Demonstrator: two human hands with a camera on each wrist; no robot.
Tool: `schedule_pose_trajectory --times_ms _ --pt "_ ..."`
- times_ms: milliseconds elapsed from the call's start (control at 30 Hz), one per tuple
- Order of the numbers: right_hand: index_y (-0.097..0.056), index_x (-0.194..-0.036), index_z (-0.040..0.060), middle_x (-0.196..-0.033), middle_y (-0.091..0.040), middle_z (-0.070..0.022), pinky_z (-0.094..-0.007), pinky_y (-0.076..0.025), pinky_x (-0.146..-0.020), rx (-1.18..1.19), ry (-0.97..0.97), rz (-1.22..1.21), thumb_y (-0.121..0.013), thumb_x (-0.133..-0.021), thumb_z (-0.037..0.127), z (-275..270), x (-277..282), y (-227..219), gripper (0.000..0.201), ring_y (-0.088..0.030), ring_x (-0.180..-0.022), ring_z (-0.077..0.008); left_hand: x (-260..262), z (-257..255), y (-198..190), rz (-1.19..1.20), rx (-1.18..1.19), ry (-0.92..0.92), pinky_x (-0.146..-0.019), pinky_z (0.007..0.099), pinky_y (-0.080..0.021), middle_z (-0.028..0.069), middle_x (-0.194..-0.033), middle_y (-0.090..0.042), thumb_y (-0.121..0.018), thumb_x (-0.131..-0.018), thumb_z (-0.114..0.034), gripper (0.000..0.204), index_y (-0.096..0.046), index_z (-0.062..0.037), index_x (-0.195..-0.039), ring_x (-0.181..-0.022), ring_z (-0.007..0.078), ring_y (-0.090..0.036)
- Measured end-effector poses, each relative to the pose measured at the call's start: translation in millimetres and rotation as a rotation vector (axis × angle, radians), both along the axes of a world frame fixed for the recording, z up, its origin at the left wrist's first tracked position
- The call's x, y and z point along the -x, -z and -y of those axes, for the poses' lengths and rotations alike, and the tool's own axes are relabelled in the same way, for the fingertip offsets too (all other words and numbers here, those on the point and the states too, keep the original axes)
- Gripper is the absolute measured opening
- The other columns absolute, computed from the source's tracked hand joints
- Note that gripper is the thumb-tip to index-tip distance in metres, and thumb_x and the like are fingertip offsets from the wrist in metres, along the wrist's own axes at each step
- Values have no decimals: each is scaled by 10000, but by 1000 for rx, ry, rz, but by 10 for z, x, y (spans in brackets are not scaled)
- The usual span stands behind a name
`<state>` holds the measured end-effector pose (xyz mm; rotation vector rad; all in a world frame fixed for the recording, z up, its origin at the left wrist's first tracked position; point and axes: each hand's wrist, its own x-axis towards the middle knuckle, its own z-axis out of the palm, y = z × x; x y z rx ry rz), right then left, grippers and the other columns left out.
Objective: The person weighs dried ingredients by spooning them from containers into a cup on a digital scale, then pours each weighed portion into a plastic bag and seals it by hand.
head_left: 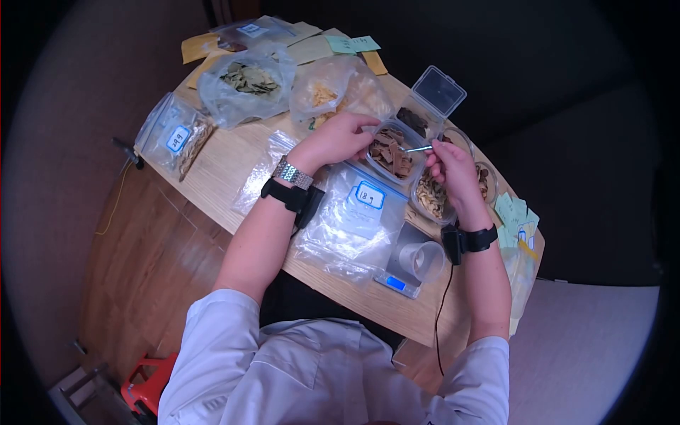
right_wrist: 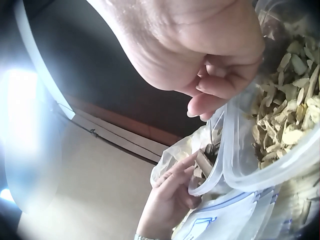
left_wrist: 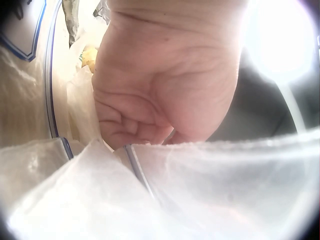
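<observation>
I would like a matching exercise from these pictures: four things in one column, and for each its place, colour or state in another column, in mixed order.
1. Right hand
2. Left hand
3. Scale
4. Green leaves

A. in a bag, left of the yellowish pieces in the head view
B. with a blue display
C. pinching a thin metal tool
D. at the edge of the container of brown pieces

Pairs: 1-C; 2-D; 3-B; 4-A

A weighing workspace, with digital scale (head_left: 396, 283), gram-labelled bags (head_left: 354, 237), dried plant pieces (head_left: 388, 152).
</observation>
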<state>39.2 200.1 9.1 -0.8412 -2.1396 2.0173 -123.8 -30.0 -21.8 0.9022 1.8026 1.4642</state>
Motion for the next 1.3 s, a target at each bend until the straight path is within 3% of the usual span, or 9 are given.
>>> schedule_pose_trajectory --times_ms 367,467,533,567,633,733,1300 --pt "-687 -932 42 -737 -636 24 -185 -420 -522 -37 50 -50 -581 -1069 262 -8 -10 -46 280 -548 -585 -34 -20 13 -57 -39 21 23 -631 254 -503 7 -751 -651 -561 -975 -149 435 -623 3 -1378 -655 83 -601" --pt "-687 -906 29 -725 -634 17 -201 -441 -534 -220 90 -38 -597 -1061 269 31 -28 -85 300 -568 -589 -48 -19 19 -54 -9 12 19 -626 251 -499 3 -754 -650 -562 -977 -152 437 -621 6 -1380 -652 79 -594" --pt "-683 -885 12 -722 -640 5 -221 -465 -549 -516 104 -45 -609 -1055 268 60 -37 -160 316 -585 -592 -64 -14 18 -47 -48 24 1 -660 283 -544 44 -765 -699 -547 -956 -157 437 -641 4 -1352 -663 121 -660" --pt "-683 -885 12 -722 -640 5 -221 -465 -549 -516 108 -45 -609 -1055 268 46 -17 -108 316 -585 -592 -64 -10 18 -42 -49 24 4 -660 283 -544 44 -765 -699 -547 -956 -157 437 -641 4 -1352 -663 121 -660" --pt "-681 -907 3 -736 -651 -5 -232 -481 -569 -354 -1 -159 -608 -1057 259 16 44 19 306 -598 -606 -72 -2 10 -33 -44 26 26 -629 243 -499 -1 -762 -644 -565 -979 -156 440 -615 10 -1385 -662 74 -593" --pt "-677 -925 0 -746 -658 -10 -235 -489 -586 -219 -78 -117 -610 -1057 250 102 98 74 291 -606 -615 -76 -10 13 -37 -15 17 19 -633 240 -503 -3 -772 -647 -566 -979 -154 441 -613 8 -1387 -672 74 -598" --pt "-700 -967 48 -825 -711 -9 -181 -434 -554 31 -41 28 -592 -1067 285 34 97 2 280 -605 -647 -48 -12 10 -46 -44 18 24 -620 243 -495 -7 -757 -630 -539 -1016 -163 408 -620 4 -1379 -665 72 -591"
